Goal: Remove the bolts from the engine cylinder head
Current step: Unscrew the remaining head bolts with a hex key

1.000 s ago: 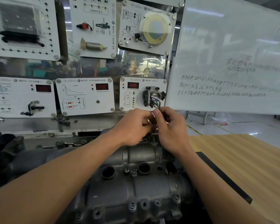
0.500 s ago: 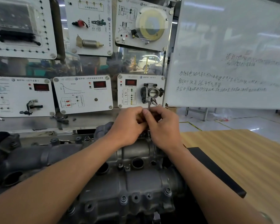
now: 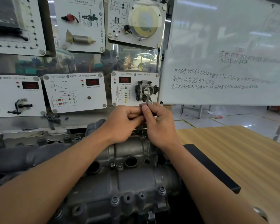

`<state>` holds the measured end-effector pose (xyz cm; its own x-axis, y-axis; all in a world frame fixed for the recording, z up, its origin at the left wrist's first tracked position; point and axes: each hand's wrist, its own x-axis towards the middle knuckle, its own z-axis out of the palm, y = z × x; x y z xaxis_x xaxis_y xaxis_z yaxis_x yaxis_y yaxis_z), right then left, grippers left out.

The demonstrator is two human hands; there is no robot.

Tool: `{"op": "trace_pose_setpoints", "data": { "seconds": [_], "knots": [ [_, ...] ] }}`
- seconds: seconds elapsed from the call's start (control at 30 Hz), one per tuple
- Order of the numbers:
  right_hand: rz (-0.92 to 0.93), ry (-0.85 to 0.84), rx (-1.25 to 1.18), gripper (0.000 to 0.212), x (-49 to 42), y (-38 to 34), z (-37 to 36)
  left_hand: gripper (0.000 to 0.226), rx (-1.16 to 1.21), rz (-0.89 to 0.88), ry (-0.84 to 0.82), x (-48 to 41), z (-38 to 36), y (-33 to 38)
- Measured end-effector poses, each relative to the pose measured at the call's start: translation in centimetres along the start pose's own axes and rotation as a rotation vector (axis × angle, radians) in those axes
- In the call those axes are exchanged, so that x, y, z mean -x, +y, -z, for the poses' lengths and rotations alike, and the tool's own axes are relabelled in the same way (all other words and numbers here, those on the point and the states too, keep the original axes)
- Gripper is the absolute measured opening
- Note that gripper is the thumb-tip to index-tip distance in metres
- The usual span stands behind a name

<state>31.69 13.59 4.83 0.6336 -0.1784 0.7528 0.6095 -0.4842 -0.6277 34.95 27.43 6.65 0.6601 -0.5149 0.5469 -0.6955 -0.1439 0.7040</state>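
Workshop wall at 12 o'clock is carrying white training panels [image 3: 74, 92] with red displays; a whiteboard [image 3: 225, 46] with handwriting is leaning in at 2 o'clock. Wooden table [image 3: 249, 159] is spreading across 4 o'clock, with a black mat [image 3: 212, 168] lying along its left edge.

Grey cylinder head [image 3: 132, 180] is sitting at centre to 6 o'clock, its long side running toward 9 o'clock. Bolts [image 3: 161, 189] are sitting seated along its near flange at 6 o'clock.

Both forearms are reaching over the casting to its far end. Left hand [image 3: 123, 122] and right hand [image 3: 160, 125] are meeting knuckle to knuckle just above centre. Right thumb and fingers are pinching a slim metal tool [image 3: 147, 96] standing upright, its head poking up toward 12 o'clock in front of a panel. Left fingers are curling tight against the same shaft just below the thumb. Tool's lower tip is hidden behind the hands, so I cannot tell what it is engaging.
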Motion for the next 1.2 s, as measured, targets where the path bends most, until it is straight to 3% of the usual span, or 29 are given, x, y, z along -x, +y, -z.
{"op": "trace_pose_setpoints", "data": {
  "seconds": [0.13, 0.27, 0.33, 0.47, 0.53, 0.77, 1.0, 1.1, 1.2],
  "knots": [
    [-0.009, 0.017, -0.003, 0.022, 0.1, 0.0, -0.1, 0.021, 0.004, 0.002, 0.053, 0.0, -0.2, 0.0],
    [-0.068, 0.166, -0.148, 0.006, -0.1, -0.4, -0.3, 0.019, -0.003, -0.008, 0.108, -0.1, -0.3, 0.0],
    [-0.074, 0.212, -0.171, 0.01, -0.3, -0.5, -0.4, 0.017, -0.003, 0.009, 0.135, -0.3, -0.3, 0.0],
    [-0.051, 0.172, -0.129, 0.01, -0.6, -0.4, -0.5, 0.007, -0.023, 0.011, 0.174, -0.5, -0.3, -0.1],
    [-0.035, 0.142, -0.099, 0.009, -0.6, -0.2, -0.5, 0.016, -0.015, 0.014, 0.172, -0.6, -0.2, -0.2],
    [0.027, 0.03, -0.007, 0.018, -0.1, -0.1, 0.1, 0.014, 0.001, -0.015, -0.001, -0.4, 0.1, -0.3],
    [-0.039, 0.114, -0.144, 0.002, -0.1, -0.7, -0.2, 0.013, -0.032, -0.036, 0.113, -0.7, -0.3, -0.2],
    [-0.094, 0.166, -0.214, 0.014, -0.4, -0.6, -0.2, 0.013, -0.077, -0.035, 0.178, -0.9, -0.5, -0.4],
    [-0.075, 0.158, -0.181, 0.014, -0.5, -0.4, -0.2, 0.012, -0.1, -0.034, 0.189, -1.0, -0.5, -0.6]
  ]
}}
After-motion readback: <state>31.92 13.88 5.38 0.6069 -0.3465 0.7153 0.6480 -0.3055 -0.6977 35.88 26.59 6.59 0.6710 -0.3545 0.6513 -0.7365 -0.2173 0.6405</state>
